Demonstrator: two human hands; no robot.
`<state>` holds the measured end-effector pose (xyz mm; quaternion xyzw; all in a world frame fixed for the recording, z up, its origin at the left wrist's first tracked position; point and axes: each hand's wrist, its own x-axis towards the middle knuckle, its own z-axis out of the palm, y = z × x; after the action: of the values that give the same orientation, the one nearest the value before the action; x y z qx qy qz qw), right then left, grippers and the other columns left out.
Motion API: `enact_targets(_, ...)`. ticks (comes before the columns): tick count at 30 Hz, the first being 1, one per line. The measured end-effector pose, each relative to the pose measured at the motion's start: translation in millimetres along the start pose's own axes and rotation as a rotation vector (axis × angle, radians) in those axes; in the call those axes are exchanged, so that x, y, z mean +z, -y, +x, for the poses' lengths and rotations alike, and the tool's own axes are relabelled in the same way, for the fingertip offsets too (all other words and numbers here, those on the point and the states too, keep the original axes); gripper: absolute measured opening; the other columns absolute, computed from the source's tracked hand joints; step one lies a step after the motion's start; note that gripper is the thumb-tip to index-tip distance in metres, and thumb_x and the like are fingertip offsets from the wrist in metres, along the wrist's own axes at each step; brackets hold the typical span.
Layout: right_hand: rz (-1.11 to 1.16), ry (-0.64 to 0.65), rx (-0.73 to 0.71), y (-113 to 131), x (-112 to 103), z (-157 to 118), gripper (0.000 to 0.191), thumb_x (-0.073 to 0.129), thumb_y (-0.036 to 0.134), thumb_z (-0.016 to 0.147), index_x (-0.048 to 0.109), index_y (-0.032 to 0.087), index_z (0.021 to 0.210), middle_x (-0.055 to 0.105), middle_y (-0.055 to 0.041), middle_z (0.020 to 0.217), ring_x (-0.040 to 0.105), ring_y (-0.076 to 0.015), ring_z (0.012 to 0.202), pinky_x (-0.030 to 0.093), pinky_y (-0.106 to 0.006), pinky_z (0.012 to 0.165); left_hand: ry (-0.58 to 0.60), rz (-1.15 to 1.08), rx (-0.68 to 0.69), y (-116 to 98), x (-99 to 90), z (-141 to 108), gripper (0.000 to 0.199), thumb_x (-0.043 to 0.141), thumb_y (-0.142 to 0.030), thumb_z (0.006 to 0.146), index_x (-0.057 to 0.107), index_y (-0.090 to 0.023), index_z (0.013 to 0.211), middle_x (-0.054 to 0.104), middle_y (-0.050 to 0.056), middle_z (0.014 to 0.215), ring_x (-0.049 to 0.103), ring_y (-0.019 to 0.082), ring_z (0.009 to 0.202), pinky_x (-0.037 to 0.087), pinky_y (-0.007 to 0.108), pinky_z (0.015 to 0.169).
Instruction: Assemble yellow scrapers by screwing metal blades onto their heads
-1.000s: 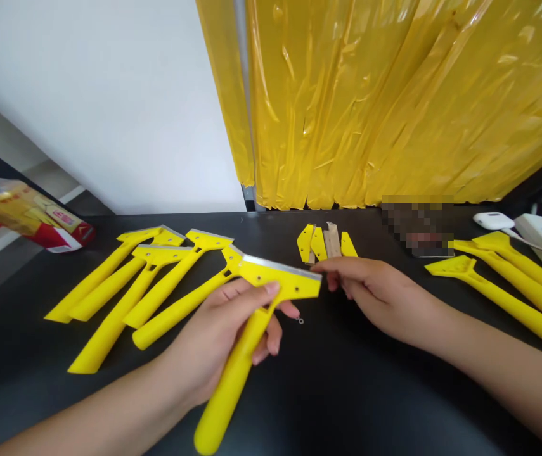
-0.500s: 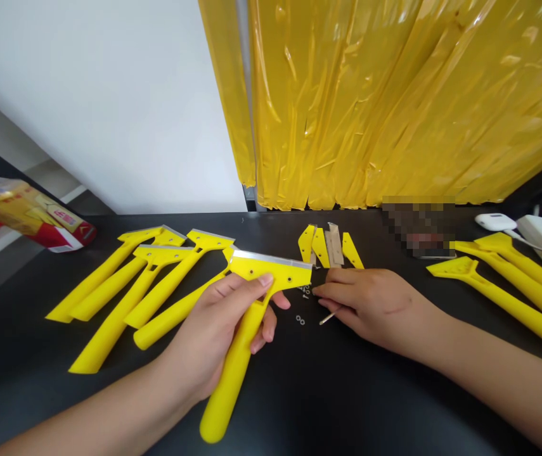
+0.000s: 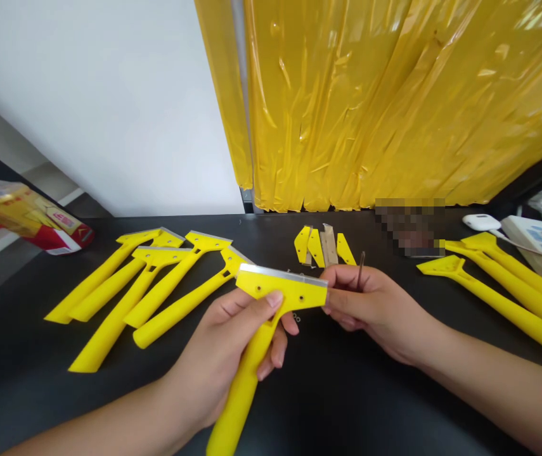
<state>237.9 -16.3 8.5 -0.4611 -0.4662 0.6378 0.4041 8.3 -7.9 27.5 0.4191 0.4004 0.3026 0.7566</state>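
Observation:
My left hand (image 3: 232, 335) is closed around a yellow scraper (image 3: 245, 386), thumb on its head. A metal strip runs along the head's upper edge, and two small holes show in its face. My right hand (image 3: 370, 304) is at the right end of that head, its fingertips partly hidden behind it. A thin metal rod (image 3: 361, 271) sticks up from between the right fingers; its kind cannot be made out. Small nuts (image 3: 297, 318) lie on the table behind the scraper. Yellow clamp plates (image 3: 316, 247) and metal strips (image 3: 330, 245) lie farther back.
Several scrapers (image 3: 123, 304) with metal-edged heads lie at the left. More yellow handles (image 3: 503, 294) lie at the right, near a white earphone case (image 3: 481, 221) and a cable. A bottle (image 3: 33, 215) is at the far left. Yellow plastic sheeting (image 3: 370, 107) hangs behind the black table (image 3: 337, 405).
My right hand has risen from the loose hardware to the scraper head, and the rod now points upward. The scraper has shifted slightly right and toward me in my left hand.

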Motion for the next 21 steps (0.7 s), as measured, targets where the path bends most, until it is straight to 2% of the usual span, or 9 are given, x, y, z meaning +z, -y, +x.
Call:
enact_targets(2, 0.252, 0.038, 0.102, -1.7, 7.2, -2.4, 0.028, 0.087, 0.035, 0.081, 0.065, 0.018, 0.079, 0.058, 0.0053, 0.065, 0.032, -0.0055, 0.049, 0.019, -0.023, 0.048, 0.020, -0.001, -0.003, 3.2, 1.9, -2.2, 0.040, 0.061, -0.045, 0.104, 0.072, -0.013, 0.082, 0.066, 0.003, 0.056, 0.045, 0.007, 0.042, 0.032, 0.019, 0.046)
enact_targets(7, 0.422, 0.109, 0.138, -2.8, 8.1, -3.9, 0.027, 0.083, 0.035, 0.087, 0.065, 0.017, 0.080, 0.060, 0.0024, 0.071, 0.033, -0.0057, 0.050, 0.017, -0.024, 0.048, 0.011, -0.016, 0.015, 3.2, 2.6, -0.6, 0.039, 0.062, -0.044, 0.103, 0.071, -0.014, 0.080, 0.066, 0.003, 0.058, 0.046, 0.007, 0.043, 0.033, 0.018, 0.045)
enact_targets(12, 0.365, 0.120, 0.057, 0.8, 2.8, -6.4, 0.035, 0.070, 0.048, 0.099, 0.070, 0.015, 0.086, 0.063, -0.0024, 0.081, 0.040, -0.0082, 0.055, 0.021, -0.026, 0.049, -0.017, -0.015, 0.017, 0.6, 0.1, 3.5, 0.040, 0.062, -0.043, 0.104, 0.070, -0.013, 0.080, 0.065, 0.003, 0.056, 0.046, 0.007, 0.042, 0.036, 0.018, 0.046)
enact_targets(18, 0.295, 0.142, 0.077, 0.2, 2.7, -7.6, 0.029, 0.085, 0.040, 0.089, 0.068, 0.016, 0.089, 0.058, 0.0019, 0.074, 0.038, -0.0062, 0.056, 0.019, -0.024, 0.050, -0.001, -0.046, -0.002, 1.3, 2.6, 2.2, 0.032, 0.069, -0.041, 0.100, 0.071, -0.014, 0.082, 0.068, 0.002, 0.061, 0.050, 0.007, 0.041, 0.038, 0.016, 0.041)
enact_targets(21, 0.210, 0.137, 0.052, 1.8, 2.1, -7.2, 0.030, 0.086, 0.040, 0.088, 0.068, 0.016, 0.088, 0.053, 0.0047, 0.067, 0.037, -0.0062, 0.055, 0.020, -0.024, 0.050, 0.005, -0.059, -0.002, 2.8, 3.6, 1.5, 0.027, 0.074, -0.039, 0.097, 0.071, -0.015, 0.083, 0.071, 0.003, 0.067, 0.055, 0.009, 0.044, 0.040, 0.016, 0.040)
